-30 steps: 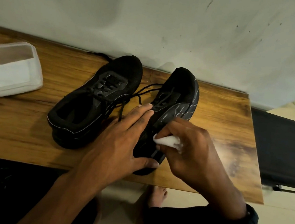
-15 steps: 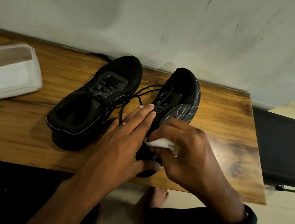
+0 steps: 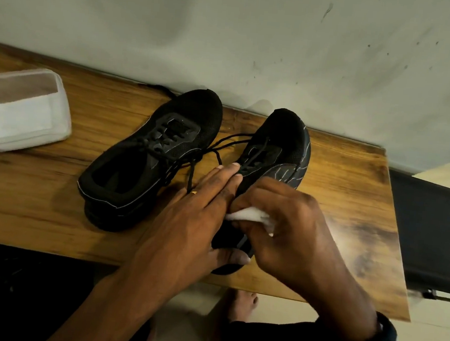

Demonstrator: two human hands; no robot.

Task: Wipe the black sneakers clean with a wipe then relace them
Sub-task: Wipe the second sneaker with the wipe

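A white wipe (image 3: 247, 215) was pinched by the right hand (image 3: 290, 230); the black mesh sneaker (image 3: 277, 145) (under the flat left hand (image 3: 186, 221)) could be tipped by rubbing.

One shoe (image 3: 151, 161) on surface (image 3: 26, 193) just left of left-hand fingers (image 3: 226, 176); 2nd shoe (image 3: 280, 142) under them; wipe (image 3: 244, 215) in right-hand fingers (image 3: 254, 197); wipes box (image 3: 24, 114) far left.

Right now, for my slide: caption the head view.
Left hand steadies a black sneaker; right hand presses a wipe on it.
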